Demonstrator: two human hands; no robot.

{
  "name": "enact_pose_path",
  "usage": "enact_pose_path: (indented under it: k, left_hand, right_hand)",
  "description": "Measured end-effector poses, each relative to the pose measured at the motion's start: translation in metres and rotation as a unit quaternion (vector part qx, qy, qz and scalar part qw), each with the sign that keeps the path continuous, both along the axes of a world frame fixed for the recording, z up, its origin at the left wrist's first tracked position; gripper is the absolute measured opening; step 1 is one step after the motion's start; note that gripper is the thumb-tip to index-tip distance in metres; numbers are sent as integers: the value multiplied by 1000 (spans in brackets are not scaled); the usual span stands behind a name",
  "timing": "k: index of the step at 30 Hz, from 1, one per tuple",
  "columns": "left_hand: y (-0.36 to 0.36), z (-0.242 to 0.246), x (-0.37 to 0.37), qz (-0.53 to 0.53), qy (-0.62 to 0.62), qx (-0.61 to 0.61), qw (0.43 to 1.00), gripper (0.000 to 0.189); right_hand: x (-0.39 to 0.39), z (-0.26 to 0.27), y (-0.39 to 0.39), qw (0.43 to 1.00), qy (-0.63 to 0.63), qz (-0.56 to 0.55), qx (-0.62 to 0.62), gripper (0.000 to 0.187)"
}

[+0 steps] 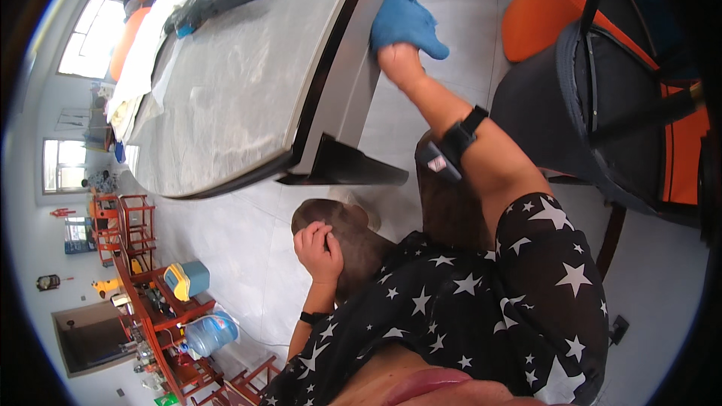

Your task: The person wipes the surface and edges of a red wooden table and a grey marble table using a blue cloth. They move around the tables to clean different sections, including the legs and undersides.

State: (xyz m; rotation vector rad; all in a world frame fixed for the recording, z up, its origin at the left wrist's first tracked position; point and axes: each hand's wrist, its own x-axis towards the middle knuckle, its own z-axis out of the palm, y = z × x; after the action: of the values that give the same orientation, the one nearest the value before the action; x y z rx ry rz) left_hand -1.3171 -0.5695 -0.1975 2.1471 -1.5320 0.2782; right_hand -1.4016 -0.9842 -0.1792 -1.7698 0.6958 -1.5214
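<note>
A blue cloth [406,25] covers my right hand [398,61], hiding the fingers. It lies against the pale grey side panel [361,76] of a large table, below the black edge trim. My left hand [319,251] rests on my bent left knee [361,251], holding nothing, with the fingers loosely curled and the thumb apart. Above the side panel spreads the grey tabletop [242,84], marked with pale streaks. A black angular support [350,164] juts out beneath the table near my knees.
An upturned dark chair [530,101] and an orange chair [527,17] crowd the right side. A black plastic bag [211,8] and white sheeting [132,79] lie on the tabletop. A water jug [211,332], a bin [194,280] and red wooden shelving [146,316] stand left. People appear in the background.
</note>
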Motion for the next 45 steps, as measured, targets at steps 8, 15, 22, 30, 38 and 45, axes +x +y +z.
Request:
enact_pose_path:
  k: [8,15,22,30,38,45]
  left_hand:
    - [-10,1,5,33,-6,20,999,14]
    - [-27,-1,9,50,-18,24,998,13]
    - [-32,-3,7,103,21,66,992,12]
    - [-50,1,13,83,84,63,991,30]
    - [-80,75,-18,177,383,173,890,37]
    - [-21,24,-6,255,433,294,813,45]
  right_hand:
    - [-2,60,15,966,58,-106,-230,33]
    - [12,66,-76,982,-22,-114,-149,26]
    - [8,84,-166,994,12,-104,19,32]
    - [-3,100,-239,986,-19,-25,166,45]
    - [-5,110,-288,952,-125,39,278,54]
    - [-8,122,-330,944,-68,-11,322,56]
